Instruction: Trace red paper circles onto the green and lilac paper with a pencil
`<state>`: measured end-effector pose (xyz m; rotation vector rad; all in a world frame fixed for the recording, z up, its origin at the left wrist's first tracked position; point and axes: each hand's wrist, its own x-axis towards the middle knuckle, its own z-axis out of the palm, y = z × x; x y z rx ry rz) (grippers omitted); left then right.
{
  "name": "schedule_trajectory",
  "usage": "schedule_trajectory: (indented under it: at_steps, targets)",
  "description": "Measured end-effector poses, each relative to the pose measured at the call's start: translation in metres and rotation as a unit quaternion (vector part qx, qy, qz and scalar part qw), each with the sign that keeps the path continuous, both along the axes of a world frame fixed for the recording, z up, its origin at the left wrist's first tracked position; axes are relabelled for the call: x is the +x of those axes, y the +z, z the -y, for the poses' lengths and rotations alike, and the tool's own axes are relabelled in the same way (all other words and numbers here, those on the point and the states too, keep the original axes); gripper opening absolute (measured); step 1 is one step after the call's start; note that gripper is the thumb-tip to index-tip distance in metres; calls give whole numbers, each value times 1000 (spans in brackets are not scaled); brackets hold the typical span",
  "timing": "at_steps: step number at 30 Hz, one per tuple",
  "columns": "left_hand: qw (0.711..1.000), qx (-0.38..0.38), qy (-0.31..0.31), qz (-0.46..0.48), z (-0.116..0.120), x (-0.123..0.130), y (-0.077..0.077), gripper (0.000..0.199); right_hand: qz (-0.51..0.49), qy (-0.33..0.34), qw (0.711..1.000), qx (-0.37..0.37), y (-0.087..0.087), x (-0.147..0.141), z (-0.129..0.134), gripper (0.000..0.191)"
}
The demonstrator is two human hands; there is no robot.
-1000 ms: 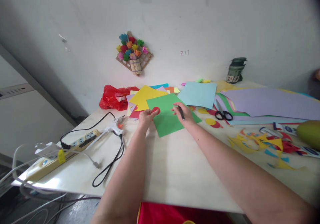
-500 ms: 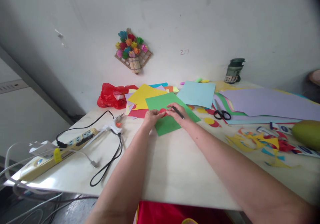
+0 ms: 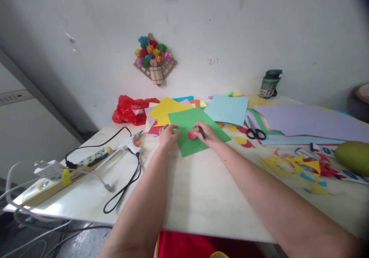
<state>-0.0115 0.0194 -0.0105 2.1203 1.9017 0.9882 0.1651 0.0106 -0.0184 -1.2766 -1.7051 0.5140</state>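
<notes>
A green sheet of paper [image 3: 196, 146] lies on the table in front of me, with a small red paper circle [image 3: 191, 135] near its middle. My right hand [image 3: 206, 132] is closed around a black pen [image 3: 202, 133], just right of the circle; its fingertips are close to the circle's edge, and I cannot tell whether they touch it. At the sheet's left edge is my left hand [image 3: 169, 136], its fingers apart and nothing in them. Yellow and red paper circles [image 3: 241, 139] lie right of the sheet, near black-handled scissors [image 3: 256, 133].
Colored sheets [image 3: 165, 110] and a red plastic bag [image 3: 128, 110] lie at the back left. A glue gun [image 3: 131, 146] with its cord and a power strip [image 3: 83, 166] occupy the left. Paper scraps [image 3: 291, 164], a green fruit [image 3: 353, 157] and a lilac sheet [image 3: 305, 121] are at right.
My left hand has let go of the red circle and moved left, its fingers opening. The circle now lies on the green sheet. The pen in my right hand has tilted more upright.
</notes>
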Motion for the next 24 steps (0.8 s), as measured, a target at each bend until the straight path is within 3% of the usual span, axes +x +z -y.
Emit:
schedule_trajectory:
  at_steps: [3, 6, 14, 24]
  targets:
    - [996, -6, -1, -94, 2, -1, -2, 38, 27, 12, 1000, 10, -1, -4, 2, 15]
    - [991, -17, -7, -130, 4, -1, -4, 47, 41, 12, 999, 21, -5, -6, 0, 16]
    - [984, -58, -42, -161, 6, 0, -5, 57, 92, 13, 995, 36, -23, 0, -13, 24]
    - [976, -89, -64, -187, 5, -1, -8, 63, 67, 26, 997, 27, -17, 4, -11, 27]
